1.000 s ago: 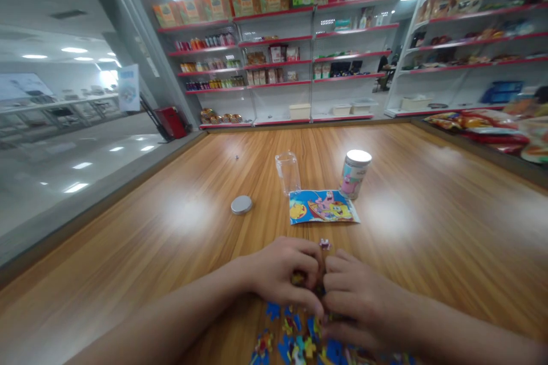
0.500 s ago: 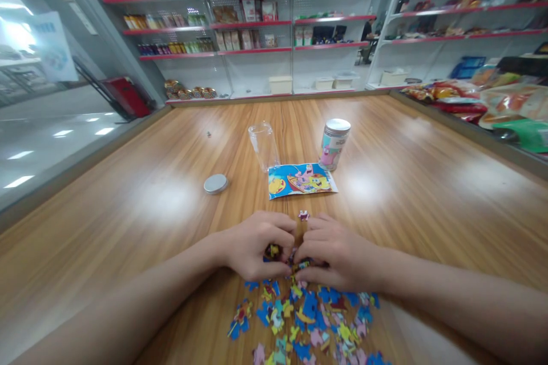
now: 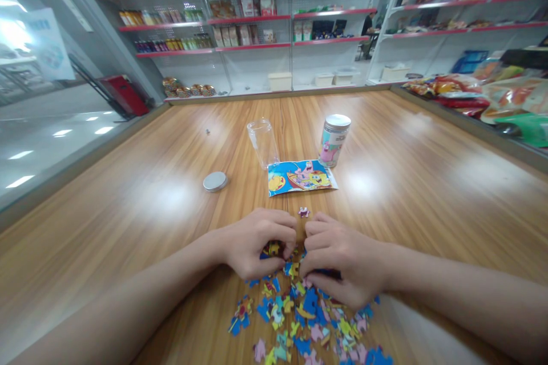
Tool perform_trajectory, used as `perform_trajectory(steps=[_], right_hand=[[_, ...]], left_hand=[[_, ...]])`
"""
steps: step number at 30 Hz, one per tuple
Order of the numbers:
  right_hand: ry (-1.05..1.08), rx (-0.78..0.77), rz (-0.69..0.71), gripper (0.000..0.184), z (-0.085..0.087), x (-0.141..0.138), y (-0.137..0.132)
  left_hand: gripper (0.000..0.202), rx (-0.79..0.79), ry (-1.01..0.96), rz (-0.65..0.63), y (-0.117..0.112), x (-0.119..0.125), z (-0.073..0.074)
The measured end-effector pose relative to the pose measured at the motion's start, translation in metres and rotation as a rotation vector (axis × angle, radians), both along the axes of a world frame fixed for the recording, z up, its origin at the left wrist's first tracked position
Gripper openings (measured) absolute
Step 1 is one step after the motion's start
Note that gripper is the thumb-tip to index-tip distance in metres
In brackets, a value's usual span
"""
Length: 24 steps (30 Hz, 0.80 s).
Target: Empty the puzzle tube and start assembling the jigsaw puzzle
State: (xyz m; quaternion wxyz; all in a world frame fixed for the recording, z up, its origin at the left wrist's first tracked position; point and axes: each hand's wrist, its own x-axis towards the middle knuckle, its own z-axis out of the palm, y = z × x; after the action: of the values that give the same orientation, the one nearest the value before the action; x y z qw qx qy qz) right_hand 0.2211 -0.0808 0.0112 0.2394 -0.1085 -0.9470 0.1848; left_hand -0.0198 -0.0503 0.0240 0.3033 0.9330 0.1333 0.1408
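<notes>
Loose jigsaw puzzle pieces in blue, yellow and pink lie heaped and scattered before me. My left hand curls over the heap's far left edge, thumb and fingers bent close together; what sits between the fingertips is hidden. Beside it, my right hand is bent low over the pieces, its thumb and forefinger closed at a small pink puzzle piece. A blue and yellow piece shows in the gap between the hands. One white and dark red piece lies apart, just beyond my fingers.
Behind the hands lies a cartoon picture sheet. A clear jar, a lidded jar with a printed label, and a silver lid are on the wooden table. Snack packages are at right; shelves stand behind.
My hands have drawn slightly apart, the right one shifting right and nearer to me. More pieces show between them. The view has tilted a little.
</notes>
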Motion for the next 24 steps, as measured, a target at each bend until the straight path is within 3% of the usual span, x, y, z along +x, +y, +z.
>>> perform_trajectory(steps=[7, 24], right_hand=[[-0.026, -0.011, 0.006, 0.021, 0.0, -0.002, 0.0], [-0.142, 0.118, 0.107, 0.024, 0.012, -0.011, -0.021]], left_hand=[[0.009, -0.025, 0.014, 0.004, 0.001, -0.001, 0.001], [0.016, 0.0, 0.021, -0.02, 0.001, 0.0, 0.001]])
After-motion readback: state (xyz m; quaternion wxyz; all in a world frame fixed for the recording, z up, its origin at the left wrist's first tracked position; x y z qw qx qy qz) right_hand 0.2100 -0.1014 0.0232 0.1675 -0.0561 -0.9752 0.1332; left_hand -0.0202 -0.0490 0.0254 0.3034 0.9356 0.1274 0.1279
